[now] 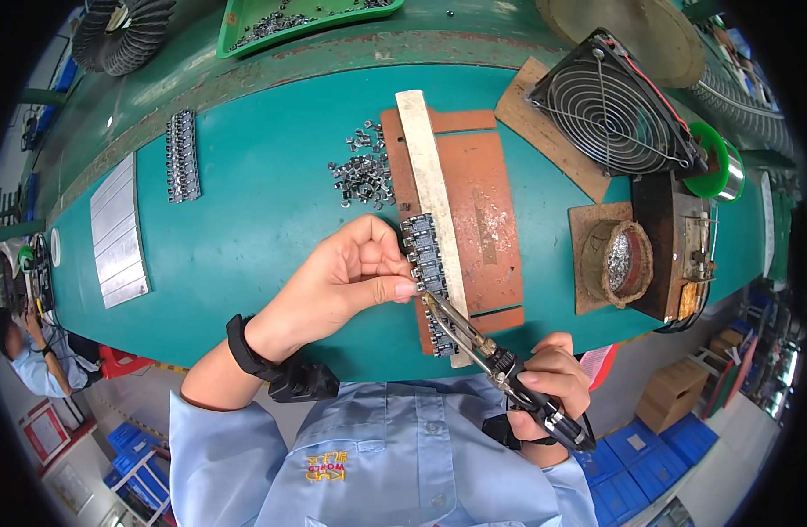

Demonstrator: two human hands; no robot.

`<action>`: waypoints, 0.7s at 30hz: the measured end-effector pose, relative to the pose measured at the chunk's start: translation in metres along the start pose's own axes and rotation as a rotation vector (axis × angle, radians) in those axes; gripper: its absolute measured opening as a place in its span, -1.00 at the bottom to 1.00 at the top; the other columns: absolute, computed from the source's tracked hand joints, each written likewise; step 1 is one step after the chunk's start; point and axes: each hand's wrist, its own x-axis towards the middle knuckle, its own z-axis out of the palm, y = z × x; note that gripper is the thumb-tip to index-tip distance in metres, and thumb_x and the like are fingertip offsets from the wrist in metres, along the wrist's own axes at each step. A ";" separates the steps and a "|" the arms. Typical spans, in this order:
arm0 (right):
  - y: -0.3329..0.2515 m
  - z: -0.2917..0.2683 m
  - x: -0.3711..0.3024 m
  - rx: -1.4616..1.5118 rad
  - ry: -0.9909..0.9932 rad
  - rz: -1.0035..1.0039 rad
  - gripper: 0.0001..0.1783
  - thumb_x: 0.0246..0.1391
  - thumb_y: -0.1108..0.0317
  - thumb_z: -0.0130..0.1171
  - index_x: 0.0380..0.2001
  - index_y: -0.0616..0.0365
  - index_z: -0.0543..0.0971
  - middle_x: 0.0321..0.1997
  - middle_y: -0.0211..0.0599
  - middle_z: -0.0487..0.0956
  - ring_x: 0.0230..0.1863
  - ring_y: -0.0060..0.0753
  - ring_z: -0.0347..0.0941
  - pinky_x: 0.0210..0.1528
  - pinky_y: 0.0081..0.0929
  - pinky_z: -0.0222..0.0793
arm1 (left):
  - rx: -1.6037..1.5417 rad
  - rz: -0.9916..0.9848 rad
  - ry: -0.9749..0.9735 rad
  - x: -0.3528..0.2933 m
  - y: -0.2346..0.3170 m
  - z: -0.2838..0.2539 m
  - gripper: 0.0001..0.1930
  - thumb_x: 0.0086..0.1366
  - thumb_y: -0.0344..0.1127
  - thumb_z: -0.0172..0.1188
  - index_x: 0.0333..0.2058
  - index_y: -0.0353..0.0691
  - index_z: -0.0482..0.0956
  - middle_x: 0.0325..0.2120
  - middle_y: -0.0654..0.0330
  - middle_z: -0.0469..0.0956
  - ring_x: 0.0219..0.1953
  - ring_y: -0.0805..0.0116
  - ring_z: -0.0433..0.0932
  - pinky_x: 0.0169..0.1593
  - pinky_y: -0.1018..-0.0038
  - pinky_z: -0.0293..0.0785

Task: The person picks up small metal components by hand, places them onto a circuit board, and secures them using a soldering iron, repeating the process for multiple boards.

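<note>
green tabletop (263, 176) stretches wide left of the board (482, 184). the strip (424, 246) lies along the left edge of the bar (421, 140); left fingers (381, 290) meet its side, grip unclear; right fingers (553, 381) clasp the iron (502, 361).

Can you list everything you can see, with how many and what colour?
soldering tool: one, black and metallic, in the right hand
component strips: two, black and silver, one by the left fingertips, one further left
loose parts: too many to count, silvery, beside the brown board
brown board: one, reddish-brown, centre
bar: one, off-white, along the brown board
metal plate: one, silver, left
fan: one, black, upper right
pot: one, brown, right
tray: one, green, top
table: one, green, underneath
crates: several, blue, lower right
cardboard box: one, brown, lower right
co-worker: one, light-blue shirt, far left
background clutter: uncountable, mixed, edges
left hand: one, bare, centre
right hand: one, bare, lower right of centre
</note>
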 end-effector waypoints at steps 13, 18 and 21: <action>-0.004 0.001 0.000 -0.041 -0.043 0.014 -0.63 -0.28 0.13 0.32 -0.42 0.11 0.52 -0.61 -0.35 0.50 -0.58 -0.42 0.42 -0.34 -0.42 0.24 | -0.018 0.013 -0.007 0.001 -0.003 -0.002 -0.78 0.11 -0.58 0.12 -0.36 -0.22 0.26 -0.44 0.27 0.45 -0.36 0.57 0.44 -0.25 0.63 0.40; -0.001 0.004 -0.005 -0.067 0.034 -0.005 -0.53 -0.23 -0.05 0.25 -0.42 0.13 0.45 -0.68 -0.38 0.39 -0.64 -0.46 0.28 -0.35 -0.36 0.17 | -0.048 0.010 -0.021 0.002 -0.004 -0.003 -0.78 0.11 -0.57 0.12 -0.36 -0.21 0.26 -0.45 0.27 0.45 -0.37 0.57 0.44 -0.26 0.63 0.40; 0.000 0.005 -0.004 -0.061 0.028 -0.003 -0.52 -0.23 -0.05 0.25 -0.41 0.13 0.45 -0.68 -0.38 0.40 -0.63 -0.46 0.29 -0.35 -0.36 0.17 | -0.053 0.010 -0.023 0.002 -0.004 -0.003 -0.78 0.12 -0.57 0.12 -0.36 -0.21 0.26 -0.45 0.27 0.45 -0.37 0.57 0.44 -0.26 0.62 0.40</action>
